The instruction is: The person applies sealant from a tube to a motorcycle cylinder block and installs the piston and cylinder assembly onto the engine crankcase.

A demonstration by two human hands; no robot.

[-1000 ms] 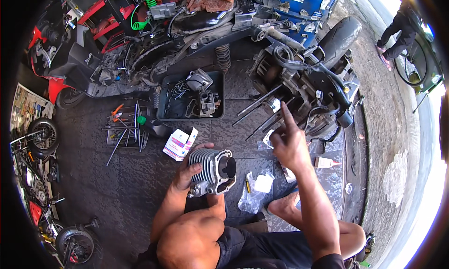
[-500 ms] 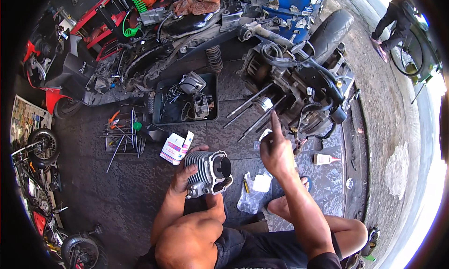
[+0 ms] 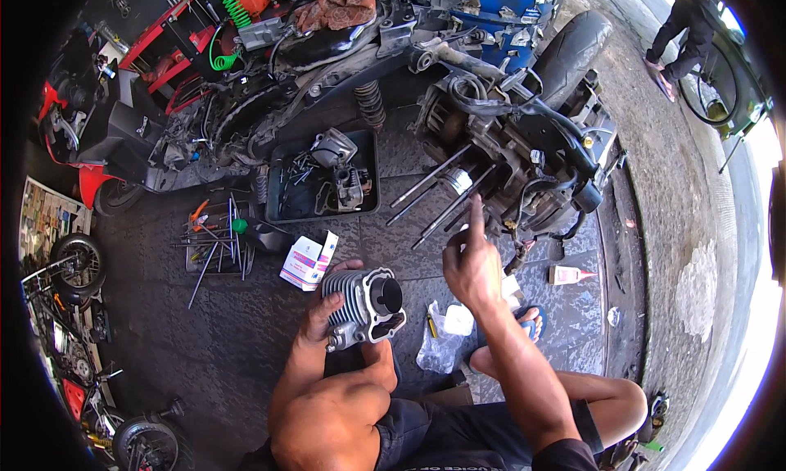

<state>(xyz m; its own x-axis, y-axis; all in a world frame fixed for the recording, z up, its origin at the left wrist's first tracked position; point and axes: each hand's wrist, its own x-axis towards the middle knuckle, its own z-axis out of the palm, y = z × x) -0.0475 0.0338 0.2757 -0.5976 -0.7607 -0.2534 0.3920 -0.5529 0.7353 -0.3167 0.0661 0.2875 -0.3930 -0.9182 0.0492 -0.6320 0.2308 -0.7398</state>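
My left hand (image 3: 324, 313) grips a finned silver engine cylinder (image 3: 350, 305), its dark round bore facing up and to the right. My right hand (image 3: 475, 272) is raised with the index finger stretched toward the engine, the other fingers curled; I see nothing in it. Just beyond that fingertip, long metal studs (image 3: 431, 184) stick out of the partly stripped engine (image 3: 532, 172). Among the studs sits a shiny piston (image 3: 457, 181). The fingertip overlaps the lower studs in view; whether it touches them I cannot tell.
A dark tray (image 3: 286, 215) holds metal engine parts and bolts. Nearby lie a white box (image 3: 303, 262), a smaller tray of tools (image 3: 214, 250), a plastic bag (image 3: 438, 352) and a small tube (image 3: 571, 274). A motorcycle frame (image 3: 327, 78) spans the back. A person (image 3: 684, 33) stands far right.
My right hand has shifted slightly left and down, its index finger still stretched out. The left hand keeps hold of the cylinder. The whole view has moved a little.
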